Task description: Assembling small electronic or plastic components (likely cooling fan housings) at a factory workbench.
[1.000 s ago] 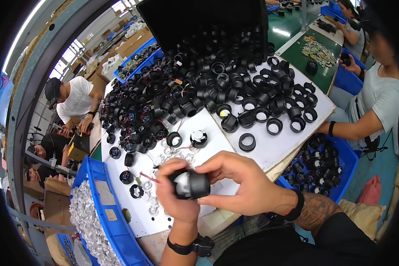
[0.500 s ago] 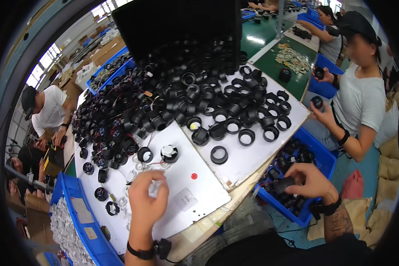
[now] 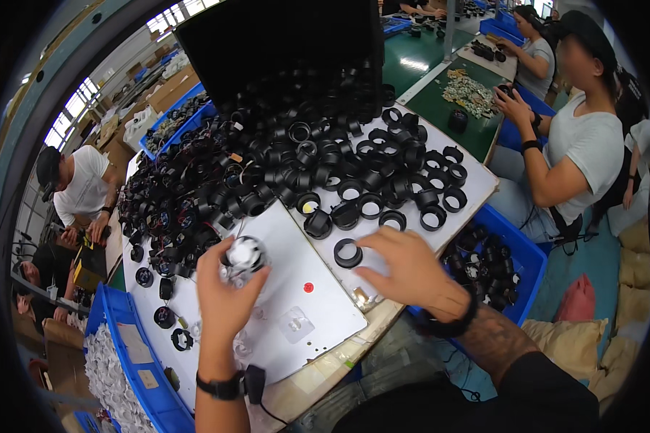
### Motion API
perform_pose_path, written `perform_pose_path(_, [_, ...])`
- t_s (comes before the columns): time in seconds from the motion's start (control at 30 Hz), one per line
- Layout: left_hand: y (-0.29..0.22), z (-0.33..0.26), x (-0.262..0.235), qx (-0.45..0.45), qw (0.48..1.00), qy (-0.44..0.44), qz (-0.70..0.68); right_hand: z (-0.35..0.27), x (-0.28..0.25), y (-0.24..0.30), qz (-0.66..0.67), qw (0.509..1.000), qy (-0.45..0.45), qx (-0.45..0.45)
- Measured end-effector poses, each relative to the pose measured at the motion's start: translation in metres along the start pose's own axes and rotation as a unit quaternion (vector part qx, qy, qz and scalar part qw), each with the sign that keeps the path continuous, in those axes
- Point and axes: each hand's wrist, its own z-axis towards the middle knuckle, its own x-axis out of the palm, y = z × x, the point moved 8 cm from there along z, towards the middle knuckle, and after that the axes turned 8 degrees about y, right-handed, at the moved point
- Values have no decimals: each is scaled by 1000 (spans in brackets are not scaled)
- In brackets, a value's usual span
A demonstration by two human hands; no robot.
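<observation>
My left hand grips a round black part with a white face between thumb and fingers, a little above the white board; motion blurs the part. Fingers apart and holding nothing, my right hand reaches over the board's right side. Its fingertips are beside a single black ring that lies flat. Beyond both hands spreads a heap of black rings and housings. Small clear plastic pieces lie by my left wrist.
A blue bin of black parts stands below the table's right edge. Another blue bin with white pieces is at the left. A dark box rises behind the heap. Co-workers sit at right and left.
My right hand has left the blue bin and moved left to the lone ring, without the black part it held. My left hand has picked up the white-faced part.
</observation>
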Motion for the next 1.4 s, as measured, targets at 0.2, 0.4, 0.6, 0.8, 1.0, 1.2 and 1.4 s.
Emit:
perform_pose_path(0.2, [-25, -45, -34, -128, 939, 33, -317, 23, 37, -13, -84, 994, 69, 11])
perform_pose_path(0.4, [-30, -84, -7, -79, 932, 139, -326, 12, 25, 18, 654, 737, 154, 76])
perform_pose_path(0.6, [-47, -75, 25, -104, 914, 198, -339, 1, 27, 58, 643, 728, 236, 35])
perform_pose_path(0.8, [-55, -79, 12, -42, 857, 87, -506, -2, 41, 84, 657, 708, 259, 16])
perform_pose_path(1.0, [-40, -90, 12, -77, 722, 33, -687, 2, 39, 97, 688, 682, 248, 13])
perform_pose_path(1.2, [-36, -93, 18, -79, 651, 12, -755, 10, 43, 111, 667, 696, 265, -18])
perform_pose_path(1.4, [-28, -98, 14, -70, 663, -11, -745, 9, 47, 110, 696, 666, 269, 12])
